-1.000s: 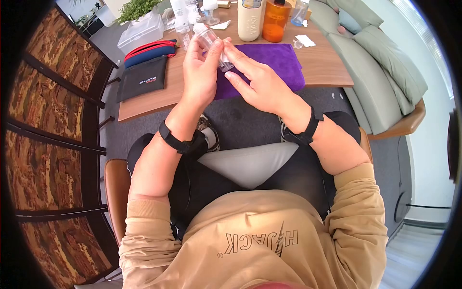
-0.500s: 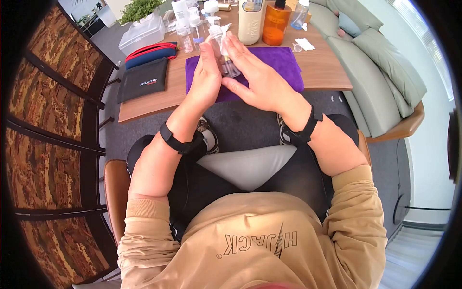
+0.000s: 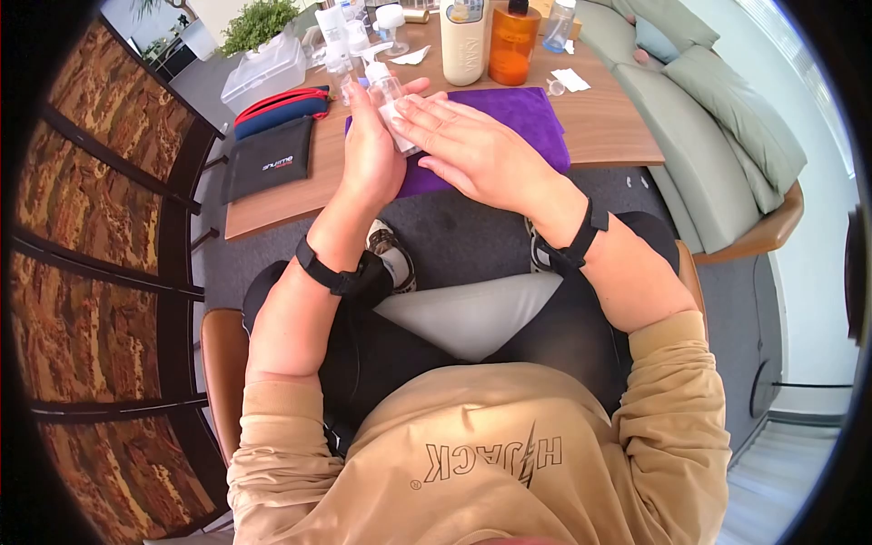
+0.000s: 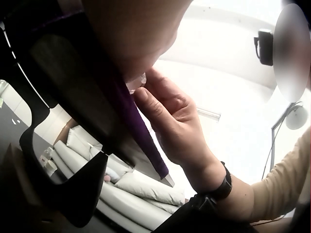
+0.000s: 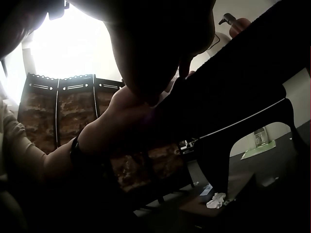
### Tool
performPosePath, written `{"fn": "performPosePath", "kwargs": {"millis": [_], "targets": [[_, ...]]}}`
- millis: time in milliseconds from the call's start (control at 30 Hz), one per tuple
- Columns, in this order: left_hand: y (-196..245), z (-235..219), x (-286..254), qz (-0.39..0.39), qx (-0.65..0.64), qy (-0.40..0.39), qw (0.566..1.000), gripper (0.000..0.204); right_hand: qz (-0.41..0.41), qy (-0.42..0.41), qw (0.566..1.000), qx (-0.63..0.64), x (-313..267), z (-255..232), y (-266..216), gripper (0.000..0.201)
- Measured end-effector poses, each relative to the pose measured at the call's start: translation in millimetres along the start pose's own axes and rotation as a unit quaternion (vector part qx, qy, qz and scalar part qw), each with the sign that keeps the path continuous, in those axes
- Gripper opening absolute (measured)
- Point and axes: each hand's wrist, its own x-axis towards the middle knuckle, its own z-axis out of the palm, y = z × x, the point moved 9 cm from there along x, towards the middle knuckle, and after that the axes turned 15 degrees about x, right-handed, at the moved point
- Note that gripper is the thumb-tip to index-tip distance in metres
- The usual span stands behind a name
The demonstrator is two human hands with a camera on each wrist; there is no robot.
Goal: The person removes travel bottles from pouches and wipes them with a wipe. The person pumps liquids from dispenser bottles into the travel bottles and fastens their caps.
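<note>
In the head view my left hand (image 3: 372, 150) holds a small clear pump bottle (image 3: 383, 85) with a white pump top, tilted over the table's near side. Its thumb stands along the bottle's left side, and fingertips show past the far side. A white label-like patch (image 3: 405, 138) covers the bottle's lower part. My right hand (image 3: 481, 145) lies over that patch, its fingers nearly straight and pressing on it. In the left wrist view the right hand (image 4: 170, 116) appears beside the purple towel. Dark shadow hides most of the contact in the right wrist view.
A purple towel (image 3: 527, 123) lies under the hands on the wooden table (image 3: 618, 127). Behind stand a cream bottle (image 3: 463, 45), an amber bottle (image 3: 514, 45) and several clear containers. Pouches (image 3: 268, 159) and a clear plastic box (image 3: 263, 71) are at left.
The bottle has turned so that its white patch faces up. My right hand went from fingertips at the bottle to lying flatter across it. Both hands stay close together above the towel.
</note>
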Motion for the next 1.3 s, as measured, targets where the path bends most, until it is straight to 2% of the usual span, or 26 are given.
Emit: {"fn": "performPosePath", "kwargs": {"millis": [33, 100, 167, 233, 300, 333, 467, 533, 633, 733, 867, 933, 967, 1033, 1067, 1167, 1233, 1300], "targets": [[-2, 0, -1, -0.014, -0.001, 0.005, 1.000, 0.088, -0.021, -0.011, 0.999, -0.038, 1, 1, -4, 0.067], [-8, -2, 0, -0.028, -0.002, 0.011, 1.000, 0.089, -0.023, -0.004, 0.999, -0.033, 2, -1, -2, 0.069], [-13, -4, 2, 0.005, 0.077, 0.002, 0.997, 0.090, -0.026, 0.001, 0.999, -0.027, 3, -2, -1, 0.070], [-7, 4, -2, -0.005, 0.069, -0.016, 0.997, 0.087, 0.022, 0.026, 0.999, -0.032, 4, -9, 6, 0.074], [4, 14, -5, 0.021, 0.046, -0.029, 0.998, 0.083, 0.036, 0.031, 0.999, -0.019, 4, -14, 8, 0.076], [5, 13, -5, 0.027, 0.008, -0.046, 0.999, 0.067, 0.050, 0.039, 0.998, -0.007, 3, -17, 11, 0.077], [1, 12, -3, 0.054, 0.044, -0.068, 0.995, 0.063, 0.090, 0.082, 0.991, 0.053, -1, -22, 19, 0.078], [-1, 1, -2, 0.049, 0.006, -0.009, 0.999, 0.056, 0.037, 0.076, 0.996, -0.003, 1, -24, 10, 0.071], [-9, -11, 4, 0.037, -0.011, -0.024, 0.999, 0.049, -0.010, 0.061, 0.997, -0.035, -1, -17, 9, 0.065], [-15, -15, 7, 0.027, -0.017, -0.027, 0.999, 0.040, -0.021, 0.044, 0.998, -0.038, -2, -10, 8, 0.064], [-14, -6, 6, 0.018, -0.060, -0.033, 0.997, 0.045, -0.017, 0.055, 0.998, -0.036, 3, -8, -3, 0.069], [-6, 5, -1, -0.008, -0.055, -0.038, 0.998, 0.050, 0.045, 0.064, 0.997, -0.022, 6, -11, 3, 0.077], [-4, 6, -2, -0.008, -0.056, -0.038, 0.998, 0.050, 0.045, 0.064, 0.997, -0.021, 7, -13, 4, 0.077], [2, 18, -6, 0.010, -0.033, -0.097, 0.995, 0.063, 0.040, 0.063, 0.997, -0.010, 9, -16, 8, 0.082], [1, 18, -5, 0.009, -0.033, -0.098, 0.995, 0.063, 0.042, 0.063, 0.997, -0.010, 9, -17, 10, 0.082], [2, 21, -3, 0.026, -0.055, -0.112, 0.992, 0.072, 0.057, 0.096, 0.994, 0.011, 3, -21, 17, 0.077], [-1, 14, -2, 0.011, -0.055, -0.075, 0.996, 0.079, 0.019, 0.090, 0.996, -0.008, 1, -20, 13, 0.068], [-2, 8, -1, 0.003, -0.063, -0.056, 0.996, 0.076, 0.004, 0.078, 0.996, -0.033, -1, -17, 16, 0.062]]}}
